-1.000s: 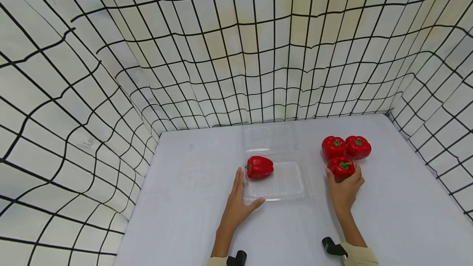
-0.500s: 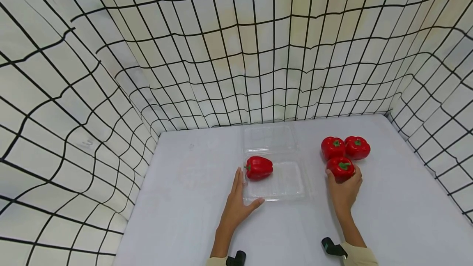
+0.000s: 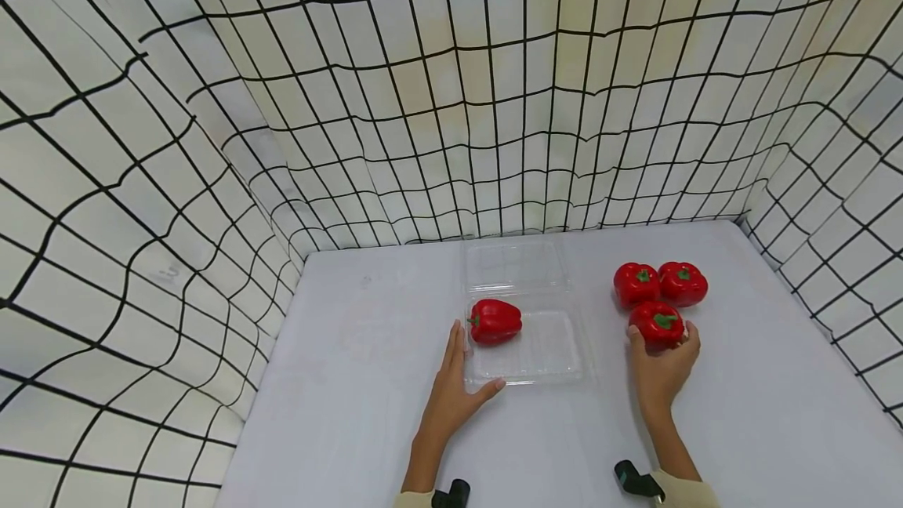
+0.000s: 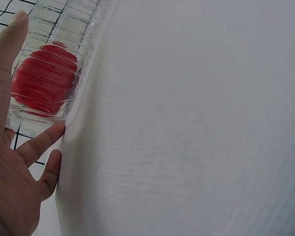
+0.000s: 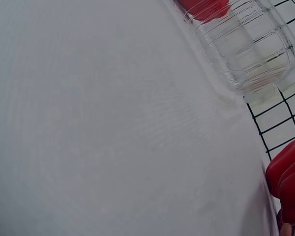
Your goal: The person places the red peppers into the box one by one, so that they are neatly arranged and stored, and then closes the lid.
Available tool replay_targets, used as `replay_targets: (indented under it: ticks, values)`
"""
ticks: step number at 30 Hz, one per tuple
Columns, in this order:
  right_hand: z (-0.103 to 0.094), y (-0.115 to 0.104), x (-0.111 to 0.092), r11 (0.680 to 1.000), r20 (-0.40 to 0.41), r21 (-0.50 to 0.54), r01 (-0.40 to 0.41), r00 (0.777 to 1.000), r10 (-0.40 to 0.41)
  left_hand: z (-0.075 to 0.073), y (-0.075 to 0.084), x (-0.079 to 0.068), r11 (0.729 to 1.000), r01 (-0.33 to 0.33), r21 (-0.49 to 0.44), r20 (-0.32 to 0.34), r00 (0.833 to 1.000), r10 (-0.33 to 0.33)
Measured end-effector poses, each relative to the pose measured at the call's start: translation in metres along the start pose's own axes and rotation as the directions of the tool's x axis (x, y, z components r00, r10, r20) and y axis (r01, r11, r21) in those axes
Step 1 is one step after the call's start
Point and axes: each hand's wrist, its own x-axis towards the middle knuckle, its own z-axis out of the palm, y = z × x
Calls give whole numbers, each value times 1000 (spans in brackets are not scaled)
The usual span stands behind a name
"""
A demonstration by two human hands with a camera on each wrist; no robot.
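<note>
My right hand [image 3: 661,375] grips a red bell pepper [image 3: 656,324] with a green stem, thumb at its left side and fingers at its right. Only fingertips [image 5: 286,229] and part of red peppers [image 5: 291,177] show at the corner of the right wrist view. My left hand [image 3: 447,398] rests against the near-left corner of a clear plastic clamshell box [image 3: 553,343], fingers straight along its left side and thumb spread at its front edge. Inside the box's left part, another red bell pepper [image 3: 496,321] lies on its side, stem to the left; its red shape [image 4: 45,78] shows through the ridged wall.
Two more red bell peppers [image 3: 636,284] [image 3: 683,283] stand side by side just behind the gripped one. The box's lid [image 3: 515,266] lies folded open towards the back. White walls with black grid lines [image 3: 522,132] enclose the white table [image 3: 353,382].
My right hand and the bell pepper in it have shifted slightly to the right. My left hand, the box and the pepper inside it stay put.
</note>
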Motion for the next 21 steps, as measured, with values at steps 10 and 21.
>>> replay_targets:
  ticks: [10, 21]
  values:
    - [1, -3, -6, 995, -32, 19, 101, 994, -100, 0, 1, -1, 1000, 4, -7, 7, 1000, -4]
    - [8, -12, -7, 950, 76, 102, 296, 950, -304, 0, -1, 1, 1000, -7, 2, 2, 1000, 7]
